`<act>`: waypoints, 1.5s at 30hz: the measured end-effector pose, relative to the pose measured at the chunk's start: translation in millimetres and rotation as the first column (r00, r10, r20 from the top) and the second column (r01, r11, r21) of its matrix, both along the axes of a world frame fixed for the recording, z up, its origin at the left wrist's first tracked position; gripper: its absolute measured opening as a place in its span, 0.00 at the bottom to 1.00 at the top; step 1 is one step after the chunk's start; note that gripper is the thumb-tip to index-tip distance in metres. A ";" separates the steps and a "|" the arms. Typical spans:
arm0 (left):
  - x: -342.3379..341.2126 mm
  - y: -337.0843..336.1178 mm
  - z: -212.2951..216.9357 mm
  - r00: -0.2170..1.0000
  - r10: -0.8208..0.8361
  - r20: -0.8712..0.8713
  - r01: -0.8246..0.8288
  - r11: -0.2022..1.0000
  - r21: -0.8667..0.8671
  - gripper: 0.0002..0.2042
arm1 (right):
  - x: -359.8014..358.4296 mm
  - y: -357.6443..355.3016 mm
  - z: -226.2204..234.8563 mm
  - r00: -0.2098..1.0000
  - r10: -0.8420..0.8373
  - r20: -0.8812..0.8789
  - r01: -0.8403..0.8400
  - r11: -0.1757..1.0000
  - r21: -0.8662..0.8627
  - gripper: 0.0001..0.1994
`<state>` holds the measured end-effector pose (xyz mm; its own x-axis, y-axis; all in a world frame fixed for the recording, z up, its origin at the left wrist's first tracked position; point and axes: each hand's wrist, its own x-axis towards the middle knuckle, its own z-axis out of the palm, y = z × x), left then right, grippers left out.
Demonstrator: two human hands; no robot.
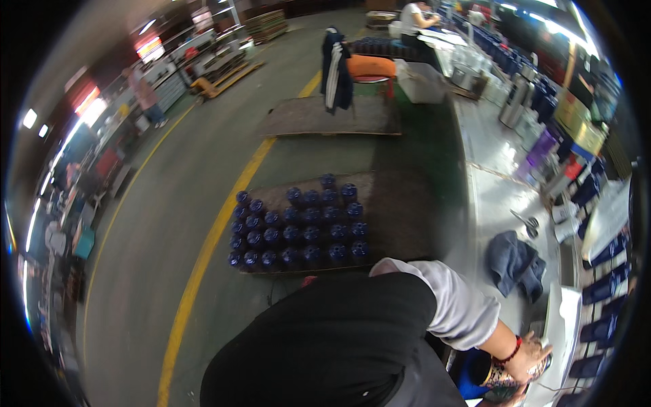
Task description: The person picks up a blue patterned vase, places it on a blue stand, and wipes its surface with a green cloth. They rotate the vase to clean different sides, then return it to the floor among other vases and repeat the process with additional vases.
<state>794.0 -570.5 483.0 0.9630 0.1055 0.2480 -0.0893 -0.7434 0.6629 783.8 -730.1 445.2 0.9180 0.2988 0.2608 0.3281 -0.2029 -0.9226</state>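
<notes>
At the lower right my left hand (527, 361), with a red beaded bracelet at its wrist and a white sleeve, is wrapped over a multicoloured patterned thing (498, 377) that looks rounded. Its exact kind is hidden under my fingers. Just below, at the picture's lower edge, a bit of skin that seems to be my right hand (519, 395) shows close to the same thing; its fingers are hidden. Bright blue material (468, 374) lies beside the patterned thing.
A metal worktable (498, 197) runs along the right, bearing a crumpled dark blue cloth (514, 264) and scissors (529, 222). Blue cups (603, 288) line a rack beyond it. Several dark blue vessels (291, 234) stand on a floor board. A jacket (336, 71) hangs over a chair farther off.
</notes>
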 end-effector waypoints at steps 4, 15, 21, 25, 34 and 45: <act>-13.7 10.0 -0.1 0.995 -0.050 -0.083 0.039 0.991 -0.129 0.62 | -8.0 16.1 0.9 0.981 0.086 -0.174 -0.049 0.978 0.205 0.24; -56.5 13.3 -38.7 0.957 -0.071 0.280 -0.020 0.951 0.309 0.59 | -30.4 61.5 17.3 0.961 0.169 -0.219 -0.125 0.971 0.204 0.25; -58.6 11.9 -34.6 0.963 -0.080 0.257 0.044 0.989 0.144 0.57 | -25.6 59.1 16.5 0.949 0.181 -0.260 -0.105 0.954 0.281 0.26; -72.6 16.4 -16.4 0.975 -0.139 0.176 0.133 0.990 0.047 0.57 | -16.9 39.0 12.7 0.934 0.192 -0.303 -0.062 0.918 0.392 0.27; -99.0 23.3 12.9 0.993 -0.112 0.039 0.110 0.993 0.039 0.57 | -49.3 -0.3 5.6 0.976 -0.027 -0.216 0.145 0.820 0.553 0.24; -87.3 28.3 10.6 0.933 -0.347 0.095 0.356 0.929 -0.105 0.46 | -98.3 -9.8 -16.9 0.872 -0.384 0.305 0.404 0.915 -0.003 0.21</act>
